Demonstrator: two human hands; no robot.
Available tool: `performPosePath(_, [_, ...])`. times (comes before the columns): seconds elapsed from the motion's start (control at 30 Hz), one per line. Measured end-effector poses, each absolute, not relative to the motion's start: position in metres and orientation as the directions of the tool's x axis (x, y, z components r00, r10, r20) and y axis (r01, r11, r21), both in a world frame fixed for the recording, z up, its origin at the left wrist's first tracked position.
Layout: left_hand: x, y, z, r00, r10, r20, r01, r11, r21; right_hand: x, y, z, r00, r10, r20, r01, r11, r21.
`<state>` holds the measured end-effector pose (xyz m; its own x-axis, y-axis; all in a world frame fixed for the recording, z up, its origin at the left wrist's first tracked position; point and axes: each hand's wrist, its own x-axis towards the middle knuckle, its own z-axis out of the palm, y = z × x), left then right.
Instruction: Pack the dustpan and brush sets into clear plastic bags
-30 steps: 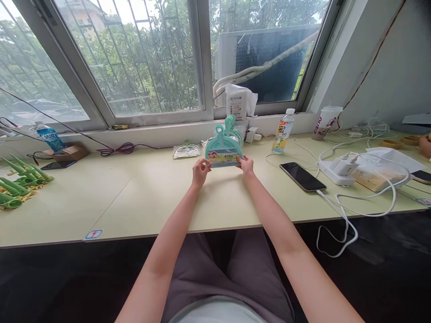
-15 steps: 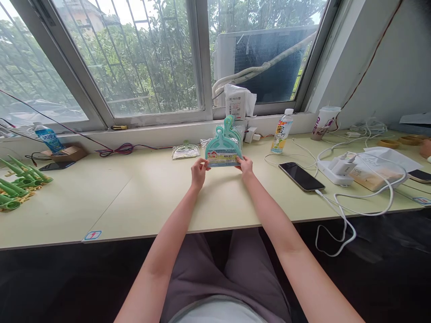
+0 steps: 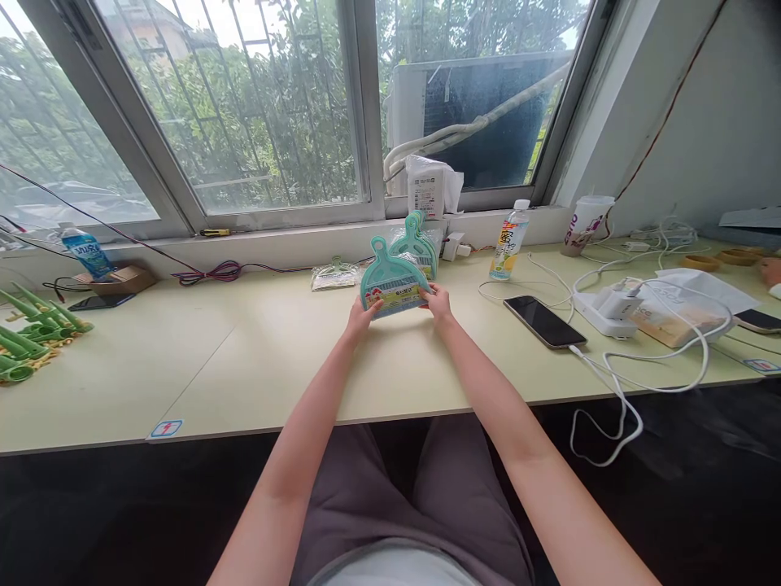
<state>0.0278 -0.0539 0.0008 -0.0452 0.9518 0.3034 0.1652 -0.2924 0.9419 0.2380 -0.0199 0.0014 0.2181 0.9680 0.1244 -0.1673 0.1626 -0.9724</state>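
Note:
A small teal dustpan (image 3: 390,277) with a printed label along its lower edge is held upright over the pale green table (image 3: 256,358). My left hand (image 3: 359,317) grips its lower left corner and my right hand (image 3: 438,303) grips its lower right corner. It is tilted to the left, away from a stack of several more teal dustpans (image 3: 420,241) standing just behind it. A clear bag (image 3: 336,275) with a green item lies to the left of the stack.
A phone (image 3: 544,321) on a white cable, a charger block (image 3: 610,311), a drink bottle (image 3: 508,240) and a cup (image 3: 582,223) sit to the right. Green plastic pieces (image 3: 30,334) lie at far left. A tissue pack (image 3: 428,187) rests on the sill.
The front dustpan has come away from the stack, shifting left and tilting, with both hands still on its lower corners.

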Motion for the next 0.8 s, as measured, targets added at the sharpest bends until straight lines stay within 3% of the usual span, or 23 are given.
performPosePath(0.1, [0.025, -0.051, -0.002, -0.017, 0.954, 0.298, 0.133, -0.294, 0.947, 0.238, -0.019, 0.000, 0.205, 0.972, 0.117, -0.163, 0.151, -0.975])
performPosePath(0.37, [0.021, -0.045, -0.001, -0.180, 0.933, 0.311, 0.063, -0.304, 0.951, 0.232, -0.024, 0.004, 0.051, 0.996, 0.068, -0.195, 0.077, -0.978])
performPosePath(0.53, [0.015, -0.044, 0.001, -0.236, 0.912, 0.334, 0.140, -0.308, 0.941, 0.231, -0.033, 0.008, -0.069, 0.988, 0.136, -0.162, 0.123, -0.979])
performPosePath(0.67, [0.013, -0.047, 0.002, -0.241, 0.932, 0.272, 0.202, -0.226, 0.953, 0.229, -0.032, 0.003, -0.117, 0.983, 0.141, -0.060, 0.135, -0.989])
performPosePath(0.8, [0.012, -0.054, 0.004, -0.309, 0.901, 0.304, 0.443, -0.146, 0.884, 0.228, -0.027, -0.005, -0.037, 0.986, 0.160, 0.087, 0.163, -0.983])
